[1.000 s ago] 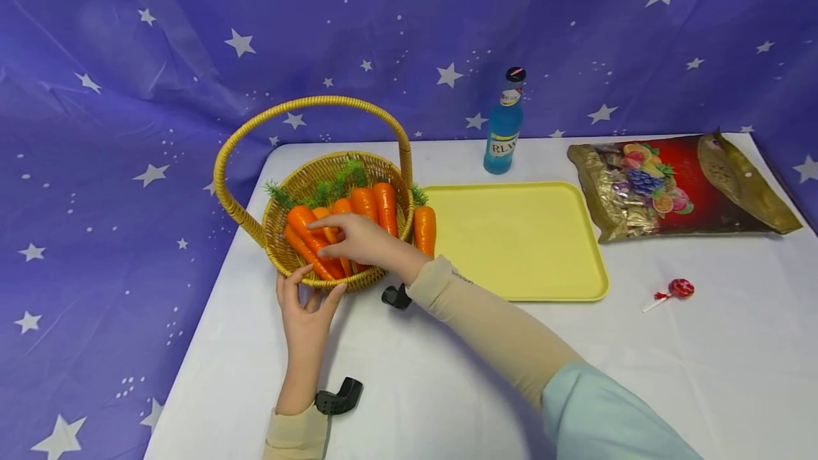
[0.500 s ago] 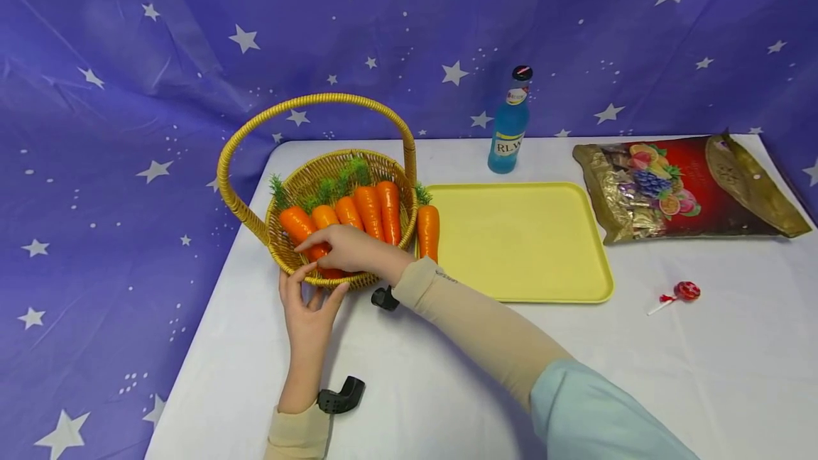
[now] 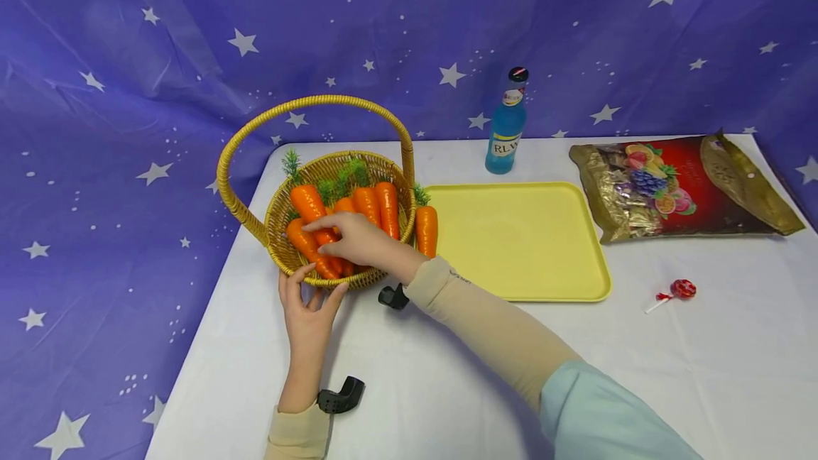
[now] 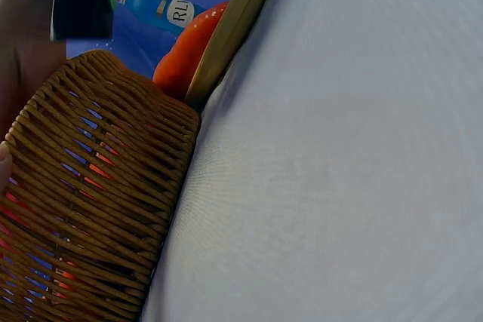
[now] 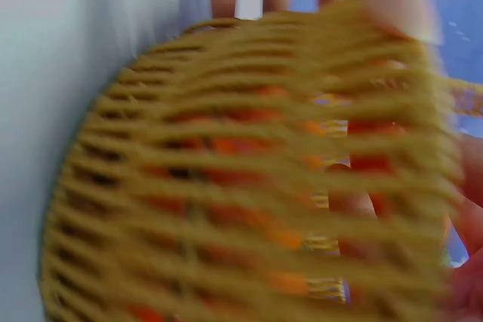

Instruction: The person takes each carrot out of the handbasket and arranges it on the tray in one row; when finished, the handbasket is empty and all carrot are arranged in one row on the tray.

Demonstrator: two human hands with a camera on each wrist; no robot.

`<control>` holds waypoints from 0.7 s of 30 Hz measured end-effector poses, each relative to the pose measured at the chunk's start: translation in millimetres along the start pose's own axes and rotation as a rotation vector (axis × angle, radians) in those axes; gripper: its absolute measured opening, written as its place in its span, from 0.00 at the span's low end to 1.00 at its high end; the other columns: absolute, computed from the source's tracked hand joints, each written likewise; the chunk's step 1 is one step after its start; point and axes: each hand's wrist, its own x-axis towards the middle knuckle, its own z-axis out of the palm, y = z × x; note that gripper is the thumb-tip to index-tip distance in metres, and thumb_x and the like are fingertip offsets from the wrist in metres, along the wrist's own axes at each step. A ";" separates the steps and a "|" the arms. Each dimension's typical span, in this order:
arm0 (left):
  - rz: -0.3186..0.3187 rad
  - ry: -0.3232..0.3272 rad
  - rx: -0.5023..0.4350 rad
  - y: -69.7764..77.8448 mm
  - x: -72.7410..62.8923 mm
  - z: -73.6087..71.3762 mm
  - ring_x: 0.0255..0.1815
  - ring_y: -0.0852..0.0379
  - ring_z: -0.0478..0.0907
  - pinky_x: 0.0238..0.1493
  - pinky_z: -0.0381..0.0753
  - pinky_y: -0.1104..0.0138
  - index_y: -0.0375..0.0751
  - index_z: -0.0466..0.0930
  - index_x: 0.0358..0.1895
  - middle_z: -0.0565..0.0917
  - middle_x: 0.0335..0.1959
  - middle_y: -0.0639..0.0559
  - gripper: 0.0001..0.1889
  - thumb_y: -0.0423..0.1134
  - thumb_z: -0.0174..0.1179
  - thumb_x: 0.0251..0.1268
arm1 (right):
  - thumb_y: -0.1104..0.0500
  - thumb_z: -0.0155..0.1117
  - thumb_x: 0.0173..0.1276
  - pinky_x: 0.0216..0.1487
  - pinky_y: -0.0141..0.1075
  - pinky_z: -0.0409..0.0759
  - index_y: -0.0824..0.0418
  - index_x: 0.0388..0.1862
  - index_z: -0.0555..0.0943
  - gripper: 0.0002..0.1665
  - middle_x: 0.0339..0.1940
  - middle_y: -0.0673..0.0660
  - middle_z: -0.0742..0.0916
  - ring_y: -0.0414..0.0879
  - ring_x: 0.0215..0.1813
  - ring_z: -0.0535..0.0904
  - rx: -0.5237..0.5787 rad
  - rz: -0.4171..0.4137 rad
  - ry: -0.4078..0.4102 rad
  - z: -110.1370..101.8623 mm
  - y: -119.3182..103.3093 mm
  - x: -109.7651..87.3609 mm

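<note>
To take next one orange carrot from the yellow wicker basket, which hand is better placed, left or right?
Probably the right hand: it reaches in over the orange carrots, while the left hand is outside, its fingers at the near rim of the yellow wicker basket.

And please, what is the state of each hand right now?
Left hand: open, touching the basket.
Right hand: at a carrot; holding or not cannot be told.
</note>
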 end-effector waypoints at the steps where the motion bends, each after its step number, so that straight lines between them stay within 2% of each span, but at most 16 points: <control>1: 0.002 0.005 -0.002 0.4 -0.2 0.1 0.74 0.44 0.51 0.60 0.71 0.63 0.31 0.67 0.61 0.43 0.75 0.44 0.30 0.28 0.69 0.55 | 0.60 0.67 0.67 0.26 0.25 0.67 0.49 0.63 0.79 0.25 0.54 0.51 0.82 0.40 0.22 0.63 0.016 -0.011 0.013 -4.4 -1.2 -3.6; 2: 0.003 0.009 -0.004 1.1 -0.5 0.3 0.73 0.44 0.51 0.61 0.71 0.62 0.31 0.67 0.61 0.44 0.75 0.45 0.30 0.29 0.69 0.55 | 0.60 0.66 0.67 0.25 0.26 0.67 0.50 0.63 0.78 0.25 0.55 0.51 0.82 0.41 0.20 0.61 0.031 -0.023 0.027 -8.8 -1.9 -7.7; 4: 0.010 0.014 -0.003 1.9 -1.2 0.4 0.73 0.45 0.52 0.62 0.71 0.57 0.32 0.67 0.61 0.45 0.75 0.45 0.30 0.29 0.70 0.55 | 0.60 0.66 0.67 0.27 0.27 0.69 0.50 0.63 0.78 0.25 0.58 0.49 0.80 0.41 0.24 0.65 0.050 -0.055 0.056 -17.4 -2.4 -17.7; 7: 0.016 0.012 -0.003 2.5 -1.7 0.5 0.73 0.45 0.52 0.62 0.70 0.55 0.32 0.68 0.60 0.44 0.75 0.46 0.29 0.30 0.70 0.56 | 0.59 0.67 0.67 0.35 0.28 0.73 0.49 0.64 0.78 0.26 0.60 0.48 0.80 0.41 0.36 0.71 0.057 -0.083 0.101 -28.2 -0.6 -35.6; 11: 0.020 0.008 0.000 1.5 -1.0 0.1 0.73 0.44 0.51 0.61 0.71 0.63 0.33 0.68 0.60 0.43 0.76 0.47 0.29 0.31 0.70 0.56 | 0.59 0.67 0.66 0.50 0.32 0.76 0.48 0.66 0.75 0.29 0.62 0.49 0.79 0.41 0.53 0.74 0.074 -0.096 0.152 -36.8 5.7 -62.1; 13: 0.024 0.008 -0.008 0.8 -0.5 0.0 0.73 0.44 0.51 0.60 0.71 0.67 0.32 0.68 0.60 0.43 0.76 0.47 0.29 0.30 0.70 0.56 | 0.59 0.68 0.65 0.55 0.34 0.75 0.47 0.67 0.74 0.31 0.62 0.50 0.78 0.42 0.58 0.73 0.090 -0.097 0.173 -39.0 10.3 -75.4; 16: 0.017 0.011 -0.015 0.4 -0.8 0.4 0.74 0.45 0.51 0.59 0.71 0.70 0.32 0.68 0.60 0.44 0.76 0.47 0.29 0.30 0.70 0.55 | 0.59 0.69 0.64 0.57 0.38 0.76 0.47 0.68 0.73 0.33 0.63 0.51 0.77 0.44 0.58 0.74 0.132 -0.088 0.197 -40.9 17.1 -96.4; 21: -0.009 0.019 0.003 0.4 -2.0 1.1 0.74 0.47 0.51 0.61 0.71 0.63 0.33 0.68 0.60 0.41 0.77 0.48 0.30 0.31 0.70 0.55 | 0.60 0.71 0.62 0.56 0.45 0.78 0.50 0.67 0.75 0.33 0.60 0.54 0.78 0.49 0.55 0.77 0.176 -0.083 0.253 -43.4 26.4 -128.4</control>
